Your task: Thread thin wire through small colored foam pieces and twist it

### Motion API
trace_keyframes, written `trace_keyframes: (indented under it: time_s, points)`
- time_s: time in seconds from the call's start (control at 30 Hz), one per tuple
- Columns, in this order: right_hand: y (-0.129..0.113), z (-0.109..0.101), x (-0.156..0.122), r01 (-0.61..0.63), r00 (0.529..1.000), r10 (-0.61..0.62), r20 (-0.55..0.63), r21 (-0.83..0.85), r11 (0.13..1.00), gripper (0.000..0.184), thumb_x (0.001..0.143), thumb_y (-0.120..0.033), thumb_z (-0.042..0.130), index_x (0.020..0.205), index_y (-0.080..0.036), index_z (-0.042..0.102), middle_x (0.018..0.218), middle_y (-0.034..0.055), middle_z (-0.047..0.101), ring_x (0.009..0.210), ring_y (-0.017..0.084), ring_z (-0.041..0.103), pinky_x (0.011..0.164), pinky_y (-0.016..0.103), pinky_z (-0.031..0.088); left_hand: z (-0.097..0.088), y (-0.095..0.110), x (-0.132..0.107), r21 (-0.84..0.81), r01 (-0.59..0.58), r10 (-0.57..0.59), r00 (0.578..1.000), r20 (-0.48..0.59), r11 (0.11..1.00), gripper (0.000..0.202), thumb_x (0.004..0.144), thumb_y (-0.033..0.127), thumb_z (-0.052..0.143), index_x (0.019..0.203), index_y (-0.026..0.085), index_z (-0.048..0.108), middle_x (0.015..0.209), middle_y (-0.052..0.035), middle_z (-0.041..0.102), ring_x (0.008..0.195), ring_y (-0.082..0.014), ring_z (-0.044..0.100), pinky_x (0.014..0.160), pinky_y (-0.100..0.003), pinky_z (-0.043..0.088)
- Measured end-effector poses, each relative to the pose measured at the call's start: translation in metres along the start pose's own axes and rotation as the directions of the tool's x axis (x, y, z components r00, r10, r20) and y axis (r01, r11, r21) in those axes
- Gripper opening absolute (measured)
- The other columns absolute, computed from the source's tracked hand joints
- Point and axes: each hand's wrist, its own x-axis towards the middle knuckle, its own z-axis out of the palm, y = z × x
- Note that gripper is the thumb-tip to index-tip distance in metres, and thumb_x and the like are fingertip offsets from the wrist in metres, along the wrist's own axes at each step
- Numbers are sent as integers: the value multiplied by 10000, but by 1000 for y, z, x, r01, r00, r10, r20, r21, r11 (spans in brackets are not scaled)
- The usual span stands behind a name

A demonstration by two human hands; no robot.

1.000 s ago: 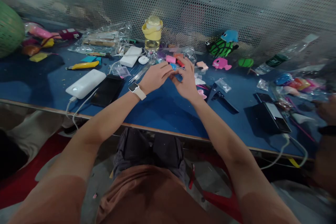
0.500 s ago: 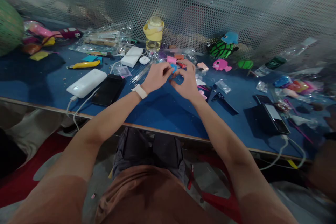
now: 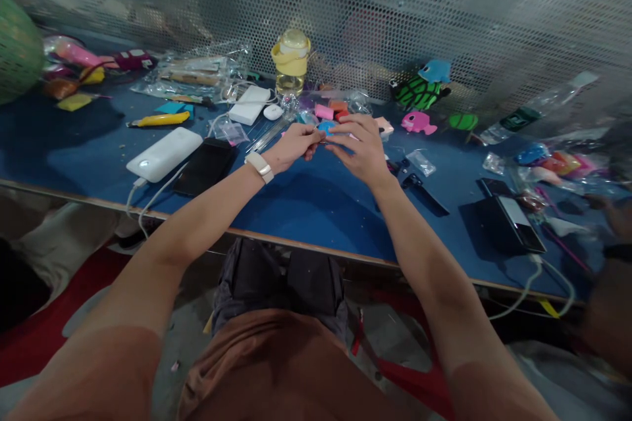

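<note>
Over the middle of the table my left hand (image 3: pixel 296 147), with a pale band on the wrist, is closed in a pinch. At its fingertips is a small blue piece (image 3: pixel 326 127), soft-looking like modelling clay; the fingers partly cover it. My right hand (image 3: pixel 363 148) is beside it on the right, fingers stretched and somewhat apart, the tips at the edge of the blue piece. Whether they touch it I cannot tell. Just behind the hands lie a pink block (image 3: pixel 323 112) and an orange block (image 3: pixel 338 106). A peach block (image 3: pixel 384 126) is partly hidden behind my right hand.
A yellow-topped bottle (image 3: pixel 291 62), a white power bank (image 3: pixel 164 154), a black phone (image 3: pixel 206 166) and a yellow cutter (image 3: pixel 162 120) are to the left. Rightward lie a dark watch-like strap (image 3: pixel 424 194), a pink fish figure (image 3: pixel 417 122) and a phone on a stand (image 3: pixel 511 220). A perforated metal panel (image 3: pixel 345 6) stands behind.
My right hand has moved slightly right, and its curled fingers have straightened out. My left hand has dipped a little and stays pinched beside the blue piece.
</note>
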Motion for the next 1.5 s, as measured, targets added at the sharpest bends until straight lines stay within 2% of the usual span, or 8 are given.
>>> trace_keyframes:
  time_s: [0.13, 0.3, 0.5, 0.73, 0.9, 1.07, 1.27, 1.5]
  points:
    - [-1, 0, -1, 15, 1000, -15, -9, -13, 1000, 135, 1173, -468, 768, 1181, -407, 888, 1256, 25, 908, 1381, 360, 771, 1279, 698, 556, 1, 1, 0, 37, 1, 0, 999, -33, 999, 609, 1162, 490, 849, 700, 214, 562, 638, 40, 525, 536, -57, 442, 552, -270, 383]
    - [-11, -5, 3, -78, 997, 78, 28, -22, 997, 160, 1176, -486, 744, 1176, -421, 891, 1277, 11, 902, 1413, 375, 741, 1361, 746, 477, -2, -5, 4, 222, -174, 194, 978, -70, 959, 502, 1220, 344, 706, 750, 239, 564, 648, 38, 547, 546, -98, 476, 571, -296, 427]
    - [-28, -11, 8, -168, 984, 169, 56, -15, 986, 228, 1186, -529, 689, 1154, -435, 895, 1262, 6, 893, 1472, 395, 706, 1462, 803, 338, -8, -11, 8, 525, -384, 472, 880, -39, 760, 430, 1195, 345, 654, 779, 267, 584, 655, 11, 576, 658, -177, 556, 647, -352, 450]
    - [-45, -6, 7, -259, 965, 258, -44, -6, 966, 259, 1157, -542, 692, 1125, -380, 891, 1302, 46, 883, 1544, 461, 665, 1452, 866, 293, -6, -6, 3, 685, -419, 604, 796, -38, 595, 395, 1202, 372, 665, 837, 264, 560, 773, -12, 664, 726, -193, 597, 739, -373, 495]
    - [-45, -6, 9, -281, 959, 280, -38, -23, 960, 208, 1166, -486, 704, 1134, -373, 875, 1359, 53, 873, 1531, 444, 669, 1443, 838, 327, -4, -3, 0, 753, -444, 661, 750, 18, 485, 399, 1225, 362, 626, 849, 264, 532, 835, -41, 677, 807, -228, 661, 819, -395, 527]
    - [-43, -5, 10, -272, 962, 269, -52, -58, 961, 228, 1185, -439, 659, 1120, -354, 861, 1328, 67, 888, 1474, 431, 700, 1343, 805, 482, -6, -3, 0, 786, -456, 661, 746, 82, 417, 357, 1235, 333, 600, 887, 260, 564, 911, -65, 709, 889, -251, 713, 861, -410, 547]
    - [-35, -3, 12, -286, 958, 285, -22, -22, 958, 232, 1176, -441, 666, 1116, -352, 871, 1328, 76, 894, 1524, 444, 683, 1355, 833, 455, -6, -5, -2, 815, -453, 639, 757, 137, 361, 300, 1241, 301, 559, 950, 255, 618, 1005, -97, 751, 960, -265, 729, 869, -408, 551]
    - [-30, -6, 10, -246, 969, 246, -10, -36, 969, 220, 1183, -466, 688, 1174, -383, 891, 1445, 30, 880, 1644, 425, 621, 1436, 808, 368, -6, -4, 0, 763, -420, 638, 770, 14, 491, 328, 1216, 349, 631, 902, 260, 602, 859, -50, 700, 837, -229, 680, 834, -390, 546]
